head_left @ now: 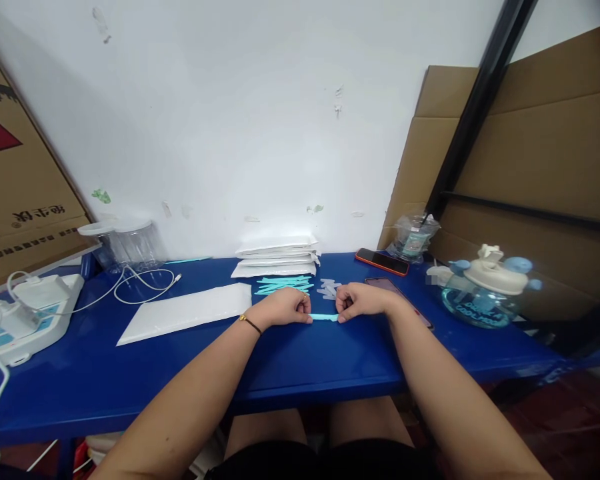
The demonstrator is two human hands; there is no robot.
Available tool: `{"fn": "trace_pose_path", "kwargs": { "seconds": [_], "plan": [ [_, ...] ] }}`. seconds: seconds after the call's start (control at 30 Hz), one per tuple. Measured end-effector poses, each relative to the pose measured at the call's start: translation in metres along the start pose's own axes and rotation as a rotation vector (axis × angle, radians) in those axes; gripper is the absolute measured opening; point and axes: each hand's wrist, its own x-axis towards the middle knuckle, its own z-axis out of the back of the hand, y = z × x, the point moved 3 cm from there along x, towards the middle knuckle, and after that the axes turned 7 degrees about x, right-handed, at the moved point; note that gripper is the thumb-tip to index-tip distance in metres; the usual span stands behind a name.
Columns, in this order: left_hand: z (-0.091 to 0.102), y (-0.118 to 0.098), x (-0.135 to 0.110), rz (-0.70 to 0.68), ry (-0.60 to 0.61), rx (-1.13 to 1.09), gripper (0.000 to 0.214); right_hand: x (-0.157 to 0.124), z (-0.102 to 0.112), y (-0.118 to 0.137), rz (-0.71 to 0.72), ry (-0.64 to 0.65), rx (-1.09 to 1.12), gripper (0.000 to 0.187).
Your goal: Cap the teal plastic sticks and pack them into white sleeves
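Note:
Between my two hands a short turquoise strip (325, 318) is held level, just over the blue table (325, 363). My left hand (287, 307) pinches its left end, and my right hand (354, 301) pinches the right end. Just behind my left hand lies a pile of turquoise strips (283, 284). A small heap of translucent pale strips (329, 288) sits beyond the gap between my hands, close to the right one. To the left of my left hand rests a flat white padded envelope (187, 311).
Stacked white envelopes (276, 256) stand against the wall. At right are an orange-edged phone (383, 261), another phone (400, 300), a wrapped cup (414, 238) and a blue bottle (487, 293). A power strip (35, 323), white cable (145, 301) and clear containers (130, 245) occupy the left.

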Motion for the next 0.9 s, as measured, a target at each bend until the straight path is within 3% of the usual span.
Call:
{"fn": "trace_pose_path", "kwargs": {
  "seconds": [0.13, 0.23, 0.37, 0.57, 0.7, 0.9],
  "plan": [
    [0.007, 0.012, 0.000, 0.063, -0.071, -0.026, 0.027, 0.003, 0.005, 0.003, 0.065, -0.117, -0.015, 0.030],
    [0.021, 0.028, -0.005, 0.135, -0.168, -0.014, 0.025, 0.003, 0.015, -0.006, 0.059, -0.303, -0.001, 0.031],
    [0.032, 0.048, -0.012, 0.177, -0.247, -0.180, 0.030, 0.004, 0.023, -0.021, 0.026, -0.509, 0.224, 0.034],
    [0.030, 0.045, -0.013, 0.136, -0.249, -0.305, 0.036, 0.008, 0.021, -0.018, 0.075, -0.689, 0.308, 0.036],
    [0.030, 0.033, -0.013, 0.116, -0.242, -0.213, 0.040, 0.009, 0.018, -0.017, 0.038, -0.767, 0.457, 0.034],
    [0.031, 0.029, -0.010, 0.096, -0.316, -0.180, 0.044, 0.012, 0.014, -0.014, 0.013, -0.717, 0.616, 0.032]
  ]
}}
